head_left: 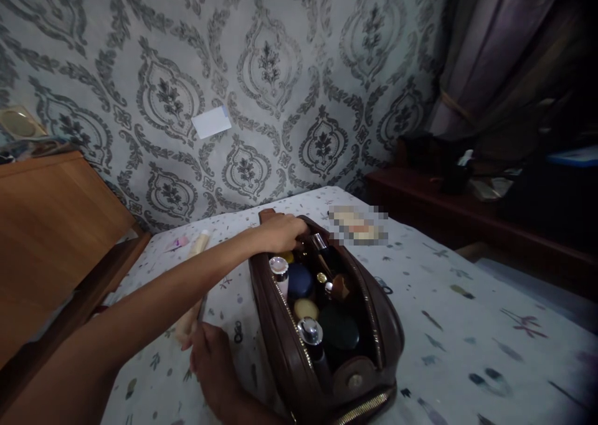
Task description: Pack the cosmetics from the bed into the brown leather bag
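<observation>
A dark brown zip bag (275,334) lies unzipped on the patterned white cloth. My left hand (283,232) reaches across to its far end, fingers curled down into the opening; their tips are hidden. Inside are a silver-capped bottle (311,331), a pale bottle with a shiny cap (279,269), a dark blue round item (299,280), a dark round item (339,326) and a small brown item (342,288). Left of the bag, under my left forearm, my right hand (212,356) is closed at the near end of a long beige object (200,243), whose middle is hidden.
A wooden cabinet (60,225) stands at the left. Behind is a patterned wall with a white card (211,122). A blurred-out flat item (357,224) lies beyond the bag. At the right is a dark red ledge (411,204) with objects.
</observation>
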`<state>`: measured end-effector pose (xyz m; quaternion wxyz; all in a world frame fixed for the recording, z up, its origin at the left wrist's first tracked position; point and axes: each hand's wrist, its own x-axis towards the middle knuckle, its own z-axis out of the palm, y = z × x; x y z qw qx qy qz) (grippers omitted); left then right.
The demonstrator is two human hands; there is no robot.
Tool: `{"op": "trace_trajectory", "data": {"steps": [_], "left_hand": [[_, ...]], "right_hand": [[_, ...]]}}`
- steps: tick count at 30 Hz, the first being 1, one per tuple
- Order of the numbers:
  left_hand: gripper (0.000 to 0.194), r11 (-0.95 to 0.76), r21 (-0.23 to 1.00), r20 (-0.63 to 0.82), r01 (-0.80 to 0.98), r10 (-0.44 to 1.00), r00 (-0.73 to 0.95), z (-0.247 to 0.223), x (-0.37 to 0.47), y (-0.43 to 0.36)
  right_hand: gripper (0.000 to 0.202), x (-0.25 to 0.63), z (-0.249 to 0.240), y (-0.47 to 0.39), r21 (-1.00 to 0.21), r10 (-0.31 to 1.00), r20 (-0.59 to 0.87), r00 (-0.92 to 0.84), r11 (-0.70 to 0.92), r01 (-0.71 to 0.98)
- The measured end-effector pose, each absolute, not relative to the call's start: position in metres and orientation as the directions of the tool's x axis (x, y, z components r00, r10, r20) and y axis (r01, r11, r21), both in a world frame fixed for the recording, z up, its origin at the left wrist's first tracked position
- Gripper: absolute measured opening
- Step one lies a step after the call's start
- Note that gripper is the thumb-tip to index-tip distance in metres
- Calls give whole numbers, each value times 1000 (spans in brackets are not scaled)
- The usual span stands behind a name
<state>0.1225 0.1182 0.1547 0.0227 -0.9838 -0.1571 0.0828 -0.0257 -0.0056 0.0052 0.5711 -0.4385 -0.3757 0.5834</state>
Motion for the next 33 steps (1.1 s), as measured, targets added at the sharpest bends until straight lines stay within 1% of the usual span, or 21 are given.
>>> {"op": "trace_trajectory", "data": {"steps": [4, 8, 10, 15, 18, 21, 26, 29, 33], "left_hand": [[13, -966, -7, -178, 259, 256, 950, 152, 126, 119], [12, -956, 129, -251, 263, 225, 941, 151, 129, 124], [14, -944, 171, -273, 283, 230, 934, 151, 130, 126], [12, -943, 157, -276, 292, 242, 930, 149, 129, 128], [9, -936, 204, -282, 285, 223, 933, 149, 128, 127], [9, -935, 235, -287, 266, 195, 938, 148, 128, 127], [9, -948, 184, -309, 259, 194, 931, 151, 128, 123], [10, -947, 176, -325, 269, 202, 924, 154, 127, 122], [13, -929, 236, -313, 286, 206, 927, 153, 128, 124]], "right_hand": [[37, -25, 5, -5, -945, 994, -99, 35, -83, -317], [39, -25, 5, -5, -940, 996, -85, 21, -73, -332], [39, -25, 5, -5, -939, 996, -81, 30, -66, -338], [40, -26, 3, -5, -932, 995, -97, 23, -83, -352], [40, -27, 1, -5, -933, 996, -85, 31, -69, -354], [35, -27, 1, -5, -941, 996, -85, 18, -74, -330], [32, -26, 5, -6, -939, 990, -136, 22, -122, -320], [34, -26, 5, -8, -940, 992, -119, 30, -103, -325], [32, -26, 5, -8, -928, 990, -141, 13, -127, -351]]}}
